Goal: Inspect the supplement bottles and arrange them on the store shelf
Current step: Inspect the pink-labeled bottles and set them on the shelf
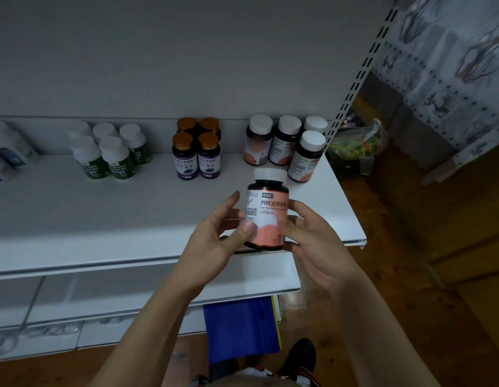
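I hold a dark supplement bottle (267, 210) with a white cap and a pink label upright over the front of the white shelf (103, 219). My left hand (220, 233) grips its left side, thumb on the label. My right hand (312, 236) grips its right side and base. At the back right of the shelf stand several matching pink-label bottles (284, 146). Left of them stand purple-label bottles (196, 152) with gold caps, then green-label bottles (111, 152) with white caps. Blue-label bottles (5, 152) show at the far left edge.
A slotted shelf upright (357, 79) rises at the shelf's right end. Beyond it lies a plastic bag of coloured items (357, 143) on a wooden floor. A blue bag (240, 328) sits below the lower shelves, beside my dark shoe (298, 358).
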`<state>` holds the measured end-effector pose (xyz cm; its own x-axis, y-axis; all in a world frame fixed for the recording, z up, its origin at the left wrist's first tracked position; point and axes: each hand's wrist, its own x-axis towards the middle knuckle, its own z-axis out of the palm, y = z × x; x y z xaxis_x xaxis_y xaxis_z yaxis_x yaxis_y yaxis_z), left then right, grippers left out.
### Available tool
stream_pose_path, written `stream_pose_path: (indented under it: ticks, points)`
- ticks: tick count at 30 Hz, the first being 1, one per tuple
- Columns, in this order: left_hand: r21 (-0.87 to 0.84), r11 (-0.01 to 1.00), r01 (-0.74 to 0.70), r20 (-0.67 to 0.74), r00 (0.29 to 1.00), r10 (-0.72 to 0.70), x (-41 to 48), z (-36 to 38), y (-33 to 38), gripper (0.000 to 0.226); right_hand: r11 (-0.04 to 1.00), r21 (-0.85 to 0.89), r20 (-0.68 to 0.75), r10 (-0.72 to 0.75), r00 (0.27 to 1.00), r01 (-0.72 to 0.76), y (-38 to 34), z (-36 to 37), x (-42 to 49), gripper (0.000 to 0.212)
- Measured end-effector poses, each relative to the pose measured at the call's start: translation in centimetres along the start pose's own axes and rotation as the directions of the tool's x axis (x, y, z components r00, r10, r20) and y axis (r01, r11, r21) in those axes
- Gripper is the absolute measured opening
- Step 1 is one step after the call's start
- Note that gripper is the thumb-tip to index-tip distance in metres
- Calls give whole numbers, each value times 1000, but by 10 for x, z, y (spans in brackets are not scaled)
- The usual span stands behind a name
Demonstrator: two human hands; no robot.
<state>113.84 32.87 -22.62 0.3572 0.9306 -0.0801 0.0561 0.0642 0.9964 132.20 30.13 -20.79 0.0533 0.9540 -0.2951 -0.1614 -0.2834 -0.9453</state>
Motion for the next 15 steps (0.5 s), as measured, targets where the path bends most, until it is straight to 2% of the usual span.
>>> stream_pose_path:
  ticks: [2,4,9,15]
  points:
    - [-1,1000,-10,27,1000,10,1,1,1,74,1000,3,-10,-20,1000,21,2,2,0,46]
    - [12,1000,-14,41,999,14,0,4,2,70,1000,8,-26,-19,999,19,2,1,0,43]
    - [22,999,-29,59,998,27,-1,2,0,60,1000,30,-27,-5,1000,6,0,0,-1,50]
    - [53,999,5,78,997,-9,-1,1,1,64,1000,-1,-44,-5,999,5,2,1,0,44]
